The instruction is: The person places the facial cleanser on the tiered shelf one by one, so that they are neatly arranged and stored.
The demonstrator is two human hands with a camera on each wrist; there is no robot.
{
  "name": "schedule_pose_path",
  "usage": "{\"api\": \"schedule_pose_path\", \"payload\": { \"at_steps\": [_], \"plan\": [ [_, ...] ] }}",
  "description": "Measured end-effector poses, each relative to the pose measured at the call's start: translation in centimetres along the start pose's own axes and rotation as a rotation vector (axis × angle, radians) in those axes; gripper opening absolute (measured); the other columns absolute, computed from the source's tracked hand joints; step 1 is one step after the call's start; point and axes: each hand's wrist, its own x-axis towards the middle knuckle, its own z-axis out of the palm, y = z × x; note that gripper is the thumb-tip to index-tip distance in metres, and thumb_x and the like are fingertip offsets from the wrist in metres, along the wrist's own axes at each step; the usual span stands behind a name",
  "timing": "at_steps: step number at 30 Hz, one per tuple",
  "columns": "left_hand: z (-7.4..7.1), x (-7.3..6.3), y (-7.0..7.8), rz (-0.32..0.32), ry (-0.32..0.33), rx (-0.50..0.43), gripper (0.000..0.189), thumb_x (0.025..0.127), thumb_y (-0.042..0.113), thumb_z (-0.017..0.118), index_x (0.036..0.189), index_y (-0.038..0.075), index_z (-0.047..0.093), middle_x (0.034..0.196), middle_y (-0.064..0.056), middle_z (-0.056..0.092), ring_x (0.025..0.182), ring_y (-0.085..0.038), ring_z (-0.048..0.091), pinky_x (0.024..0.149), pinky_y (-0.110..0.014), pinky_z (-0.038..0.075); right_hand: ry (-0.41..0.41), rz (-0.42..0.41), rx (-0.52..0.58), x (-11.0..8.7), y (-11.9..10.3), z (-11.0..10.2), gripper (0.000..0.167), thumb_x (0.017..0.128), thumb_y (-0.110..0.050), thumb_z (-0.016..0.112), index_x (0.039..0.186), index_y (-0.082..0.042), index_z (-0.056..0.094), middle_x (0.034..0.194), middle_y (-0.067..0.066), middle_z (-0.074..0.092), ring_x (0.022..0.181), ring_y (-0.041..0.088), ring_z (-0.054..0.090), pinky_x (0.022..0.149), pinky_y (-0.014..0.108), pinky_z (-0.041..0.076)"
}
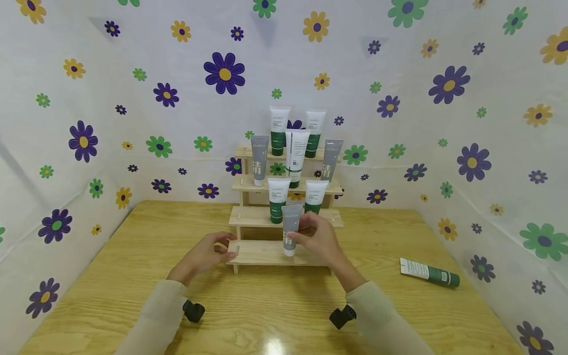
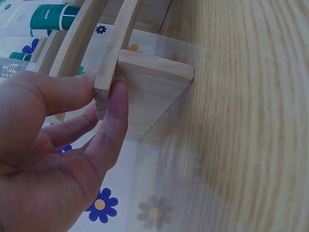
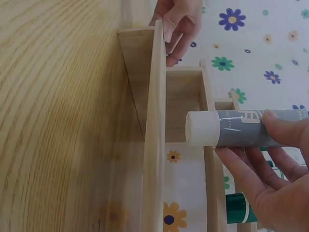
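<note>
My right hand [image 1: 320, 240] pinches a grey squeeze tube [image 1: 290, 223] between thumb and fingers, its white cap pointing down. In the right wrist view, a gap shows between that cap [image 3: 200, 128] and the lowest board [image 3: 153, 130] of the stepped wooden rack [image 1: 257, 250]. At the rack's left end, my left hand [image 1: 205, 255] grips the end of the lowest board, thumb on one face and a finger on the other, as the left wrist view shows. Directly behind the held tube, two green-and-white tubes stand on the second step, one at left [image 1: 277, 199], one at right [image 1: 314, 195].
Two grey tubes and a white tube [image 1: 296, 155] stand on the third step. On the top step are two green-and-white tubes [image 1: 279, 129]. Another green-and-white tube [image 1: 429, 272] lies on the wooden table [image 1: 390, 315] at right. Flower-patterned cloth [image 1: 146, 44] surrounds the table.
</note>
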Motion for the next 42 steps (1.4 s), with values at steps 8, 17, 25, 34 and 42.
{"api": "schedule_pose_path", "payload": {
  "at_steps": [8,17,25,34,42],
  "plan": [
    [-0.1,0.1,-0.1,0.000,0.004,0.013,0.045,0.096,0.012,0.074,0.138,0.006,0.060,0.123,-0.016,0.060,0.098,-0.021,0.063,0.081,-0.031,0.058,0.000,0.007,0.029,0.2,0.3,1.1,0.027,0.086,-0.008,0.083,0.106,-0.001,0.066,0.108,0.017,0.074,0.099,0.029,0.072,0.089,0.037,0.061],
    [-0.1,0.0,-0.1,0.003,0.005,0.015,0.045,0.095,0.012,0.074,0.137,0.005,0.060,0.123,-0.016,0.060,0.098,-0.021,0.063,0.081,-0.031,0.058,0.011,0.036,0.040,0.3,0.1,1.9,0.025,0.084,-0.008,0.086,0.100,-0.002,0.067,0.103,0.015,0.075,0.098,0.033,0.073,0.087,0.038,0.060],
    [-0.1,0.0,0.0,0.006,0.008,0.011,0.044,0.095,0.010,0.074,0.137,0.005,0.060,0.122,-0.016,0.060,0.097,-0.021,0.063,0.080,-0.031,0.058,0.019,0.026,0.019,0.3,0.2,2.4,0.025,0.082,-0.006,0.087,0.095,-0.002,0.067,0.099,0.013,0.075,0.093,0.026,0.072,0.084,0.032,0.059],
    [0.0,0.0,-0.1,0.004,0.015,0.014,0.045,0.095,0.011,0.074,0.137,0.005,0.060,0.122,-0.016,0.060,0.097,-0.021,0.063,0.080,-0.031,0.058,0.018,0.028,0.004,0.3,0.2,2.7,0.025,0.080,-0.005,0.088,0.094,-0.004,0.067,0.098,0.011,0.075,0.093,0.026,0.072,0.084,0.034,0.060],
    [0.0,0.0,-0.1,0.014,0.015,0.018,0.045,0.095,0.010,0.074,0.137,0.005,0.060,0.122,-0.016,0.061,0.098,-0.021,0.064,0.080,-0.031,0.058,0.030,-0.017,0.000,0.2,0.4,2.9,0.025,0.082,-0.007,0.087,0.096,-0.002,0.067,0.099,0.013,0.075,0.094,0.030,0.073,0.085,0.042,0.061]
  ]
}}
